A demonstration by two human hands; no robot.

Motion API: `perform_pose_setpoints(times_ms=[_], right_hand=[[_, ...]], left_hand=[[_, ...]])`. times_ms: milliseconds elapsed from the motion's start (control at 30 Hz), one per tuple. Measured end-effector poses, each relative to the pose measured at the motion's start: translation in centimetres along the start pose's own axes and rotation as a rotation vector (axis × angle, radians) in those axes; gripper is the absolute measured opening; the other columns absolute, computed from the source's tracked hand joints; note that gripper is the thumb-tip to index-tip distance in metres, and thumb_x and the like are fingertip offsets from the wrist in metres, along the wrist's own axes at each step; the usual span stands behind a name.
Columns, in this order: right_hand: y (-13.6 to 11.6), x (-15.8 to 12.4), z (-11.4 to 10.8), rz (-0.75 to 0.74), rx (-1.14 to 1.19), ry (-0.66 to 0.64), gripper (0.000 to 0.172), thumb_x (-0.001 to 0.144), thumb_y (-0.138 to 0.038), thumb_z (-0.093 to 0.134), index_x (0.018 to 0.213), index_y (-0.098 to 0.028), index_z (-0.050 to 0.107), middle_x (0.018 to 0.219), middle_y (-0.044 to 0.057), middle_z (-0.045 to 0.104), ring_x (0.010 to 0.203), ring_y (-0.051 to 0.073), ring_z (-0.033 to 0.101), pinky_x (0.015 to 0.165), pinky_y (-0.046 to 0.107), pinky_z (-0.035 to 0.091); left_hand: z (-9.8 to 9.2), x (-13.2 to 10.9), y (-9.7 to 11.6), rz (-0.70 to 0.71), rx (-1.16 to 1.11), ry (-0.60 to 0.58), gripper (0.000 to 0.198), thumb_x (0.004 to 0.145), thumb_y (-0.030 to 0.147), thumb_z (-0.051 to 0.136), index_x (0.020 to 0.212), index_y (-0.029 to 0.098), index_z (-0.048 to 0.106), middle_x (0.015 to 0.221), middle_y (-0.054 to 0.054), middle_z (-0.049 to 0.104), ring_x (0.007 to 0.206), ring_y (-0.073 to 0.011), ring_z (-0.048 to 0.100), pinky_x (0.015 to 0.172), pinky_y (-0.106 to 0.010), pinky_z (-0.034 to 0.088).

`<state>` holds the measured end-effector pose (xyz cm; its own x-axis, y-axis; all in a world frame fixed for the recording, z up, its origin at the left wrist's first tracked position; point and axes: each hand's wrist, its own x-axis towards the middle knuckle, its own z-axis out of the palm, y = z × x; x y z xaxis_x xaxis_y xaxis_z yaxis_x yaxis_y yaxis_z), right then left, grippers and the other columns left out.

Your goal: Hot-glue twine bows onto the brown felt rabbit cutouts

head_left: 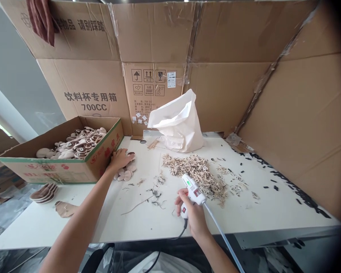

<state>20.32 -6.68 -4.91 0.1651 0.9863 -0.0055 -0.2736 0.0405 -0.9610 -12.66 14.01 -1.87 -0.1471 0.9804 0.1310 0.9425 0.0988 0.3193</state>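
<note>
My right hand (196, 216) is wrapped round the handle of a white hot glue gun (191, 187), which has a lit green display and a long glue stick (223, 235) trailing from its back end. The gun's nozzle points up and left, away from me. My left hand (120, 160) reaches out flat beside the carton, fingers stretched over a small pile of pale pink, rounded fabric pieces (125, 173). A dark brown piece (131, 154) shows at its fingertips; whether it is gripped I cannot tell.
At left, an open carton (59, 167) holds many plush pieces. Stacked brown-and-pale pieces (44, 192) lie before it. Right of centre are a heap of short beige strips (196, 170) and a white bag (182, 125). Black bits (298, 189) line the right edge; cardboard walls (224, 91) surround the table.
</note>
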Motion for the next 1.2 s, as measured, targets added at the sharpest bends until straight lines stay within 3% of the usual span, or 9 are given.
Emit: perform_pose_setpoints(times_ms=[133, 400, 633, 833, 933, 1100, 1200], right_hand=[[-0.2, -0.1, 0.0, 0.001, -0.009, -0.018, 0.03, 0.09, -0.048, 0.076, 0.093, -0.022, 0.064, 0.067, -0.001, 0.068, 0.044, 0.013, 0.058, 0.044, 0.025, 0.045], [-0.4, -0.1, 0.1, 0.002, -0.024, -0.011, 0.029, 0.088, -0.048, 0.077, 0.089, -0.022, 0.063, 0.066, -0.001, 0.068, 0.042, 0.013, 0.058, 0.044, 0.025, 0.043], [-0.3, -0.1, 0.1, 0.008, -0.007, -0.008, 0.031, 0.087, -0.049, 0.078, 0.088, -0.022, 0.064, 0.066, -0.001, 0.068, 0.042, 0.013, 0.058, 0.044, 0.026, 0.045], [-0.5, -0.1, 0.1, 0.009, -0.023, -0.003, 0.032, 0.086, -0.051, 0.078, 0.088, -0.022, 0.064, 0.066, 0.0, 0.068, 0.042, 0.014, 0.057, 0.044, 0.027, 0.045], [-0.6, -0.1, 0.2, 0.018, -0.026, -0.004, 0.033, 0.086, -0.052, 0.078, 0.088, -0.022, 0.064, 0.066, 0.0, 0.068, 0.042, 0.014, 0.057, 0.043, 0.027, 0.045], [-0.7, -0.2, 0.2, 0.01, -0.03, -0.011, 0.032, 0.087, -0.051, 0.078, 0.088, -0.022, 0.065, 0.066, -0.001, 0.068, 0.043, 0.014, 0.058, 0.045, 0.026, 0.045], [-0.7, -0.2, 0.1, 0.004, -0.03, -0.015, 0.031, 0.088, -0.05, 0.077, 0.089, -0.022, 0.064, 0.067, -0.001, 0.069, 0.043, 0.013, 0.059, 0.046, 0.026, 0.044]], left_hand=[[0.8, -0.8, 0.0, 0.022, 0.019, 0.042, 0.059, 0.091, 0.063, 0.048, 0.13, 0.023, 0.066, 0.151, -0.016, 0.055, 0.137, -0.047, 0.045, 0.106, -0.061, 0.039], [0.6, -1.8, 0.5, 0.112, 0.021, 0.179, 0.043, 0.086, 0.051, 0.057, 0.115, 0.021, 0.068, 0.121, -0.015, 0.071, 0.117, -0.0386, 0.062, 0.101, -0.052, 0.042], [1.3, -2.3, 1.0, 0.265, 0.17, 0.309, 0.03, 0.091, 0.04, 0.051, 0.106, 0.018, 0.067, 0.109, -0.016, 0.072, 0.113, -0.0375, 0.06, 0.116, -0.063, 0.022], [1.7, -2.3, 1.0, 0.304, 0.227, 0.233, 0.035, 0.092, 0.044, 0.051, 0.108, 0.017, 0.066, 0.113, -0.021, 0.071, 0.114, -0.0405, 0.058, 0.109, -0.063, 0.027], [1.6, -2.3, 1.0, 0.293, 0.213, 0.195, 0.037, 0.092, 0.045, 0.051, 0.112, 0.017, 0.064, 0.108, -0.02, 0.074, 0.115, -0.0416, 0.057, 0.11, -0.064, 0.024], [1.3, -2.6, 1.2, 0.34, 0.189, 0.229, 0.036, 0.095, 0.041, 0.05, 0.12, 0.019, 0.062, 0.105, -0.017, 0.074, 0.113, -0.0391, 0.058, 0.115, -0.063, 0.017], [1.1, -2.9, 1.5, 0.38, 0.208, 0.245, 0.036, 0.097, 0.039, 0.049, 0.124, 0.02, 0.061, 0.103, -0.016, 0.074, 0.112, -0.038, 0.058, 0.115, -0.062, 0.018]])
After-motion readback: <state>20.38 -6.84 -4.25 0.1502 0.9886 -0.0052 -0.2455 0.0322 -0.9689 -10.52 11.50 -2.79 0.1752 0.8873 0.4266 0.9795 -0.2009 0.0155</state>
